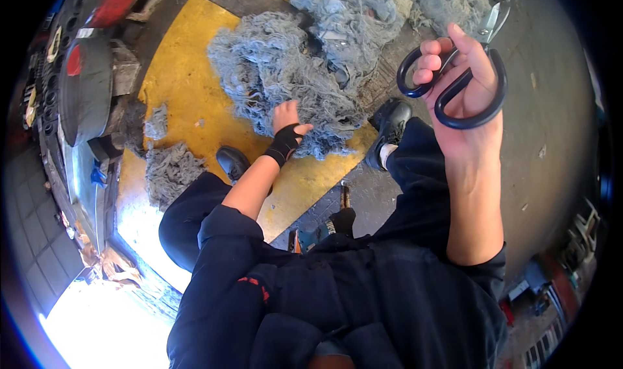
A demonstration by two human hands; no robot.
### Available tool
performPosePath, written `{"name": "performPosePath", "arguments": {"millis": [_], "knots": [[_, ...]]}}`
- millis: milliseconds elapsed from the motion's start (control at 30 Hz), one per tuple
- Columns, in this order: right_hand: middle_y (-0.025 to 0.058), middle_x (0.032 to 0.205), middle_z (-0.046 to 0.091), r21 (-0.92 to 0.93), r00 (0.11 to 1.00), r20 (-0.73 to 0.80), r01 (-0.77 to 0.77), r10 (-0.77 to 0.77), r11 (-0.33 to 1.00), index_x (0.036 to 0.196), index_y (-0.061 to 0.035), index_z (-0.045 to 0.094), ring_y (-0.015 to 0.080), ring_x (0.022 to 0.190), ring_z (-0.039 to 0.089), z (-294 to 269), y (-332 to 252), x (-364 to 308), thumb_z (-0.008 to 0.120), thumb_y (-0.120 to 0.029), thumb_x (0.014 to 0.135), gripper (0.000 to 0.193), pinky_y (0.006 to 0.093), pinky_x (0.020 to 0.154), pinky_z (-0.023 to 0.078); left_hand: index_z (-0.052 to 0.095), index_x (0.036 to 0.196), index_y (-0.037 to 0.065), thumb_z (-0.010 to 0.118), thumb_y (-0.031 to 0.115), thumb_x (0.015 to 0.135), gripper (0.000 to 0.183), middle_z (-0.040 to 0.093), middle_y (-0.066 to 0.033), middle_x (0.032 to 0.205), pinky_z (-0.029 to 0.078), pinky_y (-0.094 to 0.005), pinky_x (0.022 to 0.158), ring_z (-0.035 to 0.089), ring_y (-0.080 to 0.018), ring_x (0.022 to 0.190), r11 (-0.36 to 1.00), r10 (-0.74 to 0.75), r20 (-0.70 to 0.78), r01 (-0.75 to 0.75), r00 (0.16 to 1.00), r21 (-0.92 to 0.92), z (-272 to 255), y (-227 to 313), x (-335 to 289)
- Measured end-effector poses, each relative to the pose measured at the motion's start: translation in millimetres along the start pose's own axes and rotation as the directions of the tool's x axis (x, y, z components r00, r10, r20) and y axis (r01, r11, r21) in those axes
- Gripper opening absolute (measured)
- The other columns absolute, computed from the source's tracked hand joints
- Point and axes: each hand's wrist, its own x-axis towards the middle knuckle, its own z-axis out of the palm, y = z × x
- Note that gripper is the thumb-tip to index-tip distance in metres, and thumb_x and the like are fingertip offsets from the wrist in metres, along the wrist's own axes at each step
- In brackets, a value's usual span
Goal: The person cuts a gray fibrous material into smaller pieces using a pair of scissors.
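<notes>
Floor, yellow-painted in part (185,51), bearing loose fibre directly, probably on account of its bulk. Main heap (259,58) of tangled grey-blue fibre, spread in front of the body and between reach of both arms, presumably for easy access. Second heap (354,25) of like fibre just beyond, touching the first; third heap (448,6) farther to the right. Small clump (172,171) beside the left knee, apart from the main heap, perhaps set aside. Right shoe (392,122) and left shoe (232,161) planted wide apart, likely for balance in a low posture.

Right hand (464,77) raised, palm up, well apart from the fibre; closed around the ring handles of scissors (498,64). Left hand (289,119) lowered onto the near part of the main heap, fingers bent into the strands, apparently for steadying or parting; fingertips partly hidden, hence impossible to tell whether gripping. Black wrap (283,143) around the left wrist, possibly for support. Scissors pointed away from the body, blades slightly parted, probably for safety and readiness.
</notes>
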Motion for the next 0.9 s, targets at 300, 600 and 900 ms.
{"name": "performPosePath", "arguments": {"millis": [300,600,900], "knots": [[0.0088,0.080,0.052,-0.077,0.996,-0.063,-0.070,0.066,0.995,0.087,-0.0011,0.049,0.0133,0.065,0.049,10.4,5.3,-3.8,0.059,-0.024,0.086,0.025,0.0254,0.059,0.041,0.034,0.137,0.037,0.067,0.006,0.074,0.078,0.003,-0.0090,0.154,0.041,-0.0628,0.083,0.012,-0.0370,0.138,0.822,0.157,0.429,-0.358,0.890,0.442,84.8,65.1,12.9],[0.0092,0.077,0.057,-0.040,0.999,0.047,-0.026,0.028,0.999,0.087,-0.0025,0.053,0.0139,0.064,0.056,7.1,9.7,-8.1,0.066,-0.024,0.081,0.025,0.0259,0.057,0.047,0.057,0.101,0.009,0.071,0.011,0.066,0.037,0.048,-0.0156,0.123,0.047,-0.0425,0.086,0.050,-0.0369,0.107,0.960,0.277,0.244,-0.276,0.929,-0.037,56.5,-30.7,2.2],[0.0043,0.071,0.058,-0.373,0.969,0.222,0.190,-0.111,0.908,0.084,0.0013,0.058,0.0117,0.065,0.059,11.3,24.2,-1.3,0.069,-0.019,0.079,0.024,0.0242,0.054,0.043,0.049,0.119,-0.010,0.081,0.031,0.069,0.072,0.058,-0.0168,0.115,0.049,-0.0341,0.079,0.058,-0.0215,0.095,0.600,-0.426,0.152,0.404,0.892,-0.691,-134.0,30.5,6.4]]}}
